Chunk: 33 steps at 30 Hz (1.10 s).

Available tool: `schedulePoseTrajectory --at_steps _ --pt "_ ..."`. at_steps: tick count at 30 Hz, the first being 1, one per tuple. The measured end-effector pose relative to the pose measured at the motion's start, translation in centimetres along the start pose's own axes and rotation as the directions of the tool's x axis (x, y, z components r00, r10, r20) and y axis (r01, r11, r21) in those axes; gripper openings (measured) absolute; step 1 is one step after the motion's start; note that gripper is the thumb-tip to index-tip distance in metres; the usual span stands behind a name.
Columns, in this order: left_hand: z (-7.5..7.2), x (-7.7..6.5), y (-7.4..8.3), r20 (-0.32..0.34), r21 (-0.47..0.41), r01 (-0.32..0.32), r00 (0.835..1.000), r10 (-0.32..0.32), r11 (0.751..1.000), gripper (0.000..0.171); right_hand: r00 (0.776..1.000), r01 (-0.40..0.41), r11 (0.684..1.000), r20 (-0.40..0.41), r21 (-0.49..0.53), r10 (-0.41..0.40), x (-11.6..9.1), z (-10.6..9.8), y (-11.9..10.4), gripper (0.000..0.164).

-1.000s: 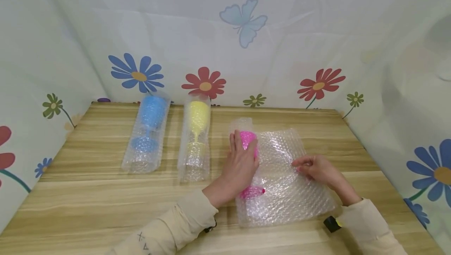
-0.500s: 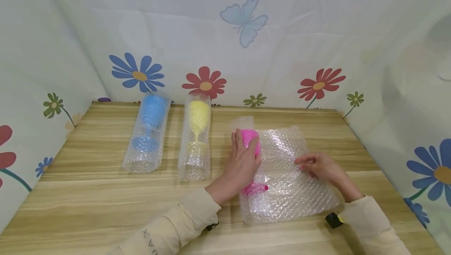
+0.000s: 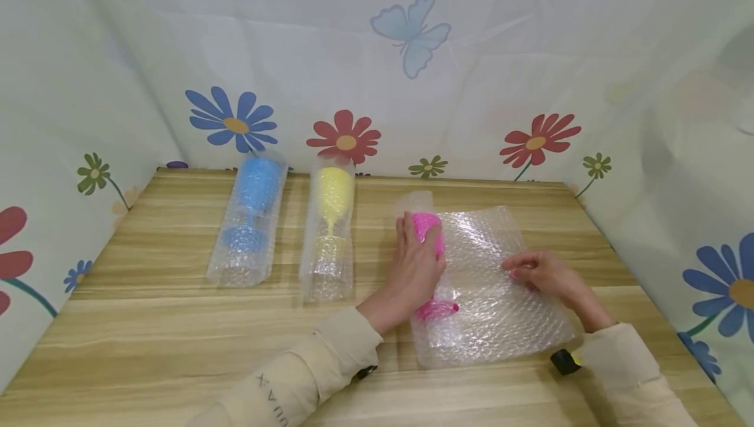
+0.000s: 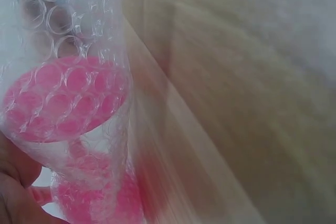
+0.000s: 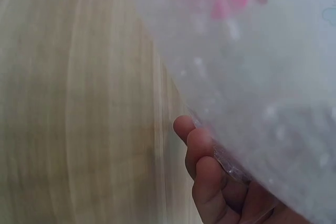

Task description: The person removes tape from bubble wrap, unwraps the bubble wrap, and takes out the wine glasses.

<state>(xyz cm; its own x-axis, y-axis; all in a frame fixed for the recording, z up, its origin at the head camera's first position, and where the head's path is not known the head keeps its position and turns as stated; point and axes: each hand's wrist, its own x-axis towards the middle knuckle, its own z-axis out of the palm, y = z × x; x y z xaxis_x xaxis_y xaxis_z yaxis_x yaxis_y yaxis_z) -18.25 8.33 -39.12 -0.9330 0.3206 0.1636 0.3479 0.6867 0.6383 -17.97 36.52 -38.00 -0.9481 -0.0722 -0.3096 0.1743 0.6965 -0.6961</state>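
Observation:
On the table lies a pink goblet (image 3: 427, 225), partly wrapped along the left edge of a bubble wrap sheet (image 3: 480, 270). My left hand (image 3: 415, 276) grips its bowl through the wrap, fingers curled over the far side. The left wrist view shows the goblet's round pink foot (image 4: 65, 100) under a layer of bubbles. Toward the sheet's right side, my right hand (image 3: 548, 278) pinches the wrap between thumb and fingers. Curled fingertips (image 5: 207, 179) hold the sheet's edge in the right wrist view.
A blue goblet (image 3: 259, 185) and a yellow goblet (image 3: 334, 192), each rolled in bubble wrap, lie at the back left of the wooden table (image 3: 177, 348). A flowered cloth backdrop (image 3: 283, 40) stands behind and beside the table.
Both hands, the pink goblet and the bubble wrap sheet have shifted slightly right and away from me. Both holds look the same. The blue and yellow goblets stay put.

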Motion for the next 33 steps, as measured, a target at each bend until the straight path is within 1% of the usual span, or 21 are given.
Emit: schedulePoseTrajectory --at_steps 5,9,14,20,23,27,30,32,33 --pt "0.4 0.4 0.1 0.0 -0.011 0.011 1.0 -0.011 1.0 0.055 1.0 0.005 1.0 0.013 0.002 -0.005 0.0 -0.5 0.2 0.026" --pt "0.5 0.5 0.1 -0.007 -0.013 0.005 1.0 -0.006 1.0 0.053 1.0 0.006 1.0 0.019 0.014 -0.006 0.1 -0.8 0.4 0.027" --pt "0.6 0.5 0.1 -0.012 -0.043 0.009 1.0 -0.01 0.999 0.054 1.0 -0.005 1.0 0.013 0.028 0.005 0.2 -0.8 0.6 0.026" --pt "0.7 0.6 0.0 -0.011 -0.051 0.025 1.0 -0.026 0.998 0.054 1.0 -0.003 1.0 -0.003 0.026 0.003 0.2 -0.6 0.6 0.024" --pt "0.6 0.7 0.0 -0.008 -0.016 0.034 0.999 -0.034 0.999 0.055 1.0 -0.001 1.0 -0.01 0.019 0.001 0.2 -0.5 0.7 0.024" --pt "0.4 0.9 0.1 -0.012 0.061 0.044 0.999 -0.044 0.997 0.054 1.0 0.014 1.0 -0.02 0.023 -0.013 0.2 -0.4 0.9 0.024" --pt "0.0 1.0 0.1 -0.04 0.149 0.011 0.999 -0.006 0.989 0.041 0.999 0.021 1.0 -0.034 0.013 -0.021 0.2 -0.3 0.9 0.024" --pt "-0.5 1.1 0.2 -0.053 0.205 -0.03 0.998 0.041 0.978 0.032 0.999 0.022 1.0 -0.044 -0.01 -0.022 0.2 -0.2 0.8 0.024" --pt "-0.8 1.1 0.2 -0.051 0.228 -0.055 0.996 0.068 0.972 0.03 0.999 0.019 1.0 -0.048 -0.02 -0.02 0.2 -0.1 0.7 0.024"
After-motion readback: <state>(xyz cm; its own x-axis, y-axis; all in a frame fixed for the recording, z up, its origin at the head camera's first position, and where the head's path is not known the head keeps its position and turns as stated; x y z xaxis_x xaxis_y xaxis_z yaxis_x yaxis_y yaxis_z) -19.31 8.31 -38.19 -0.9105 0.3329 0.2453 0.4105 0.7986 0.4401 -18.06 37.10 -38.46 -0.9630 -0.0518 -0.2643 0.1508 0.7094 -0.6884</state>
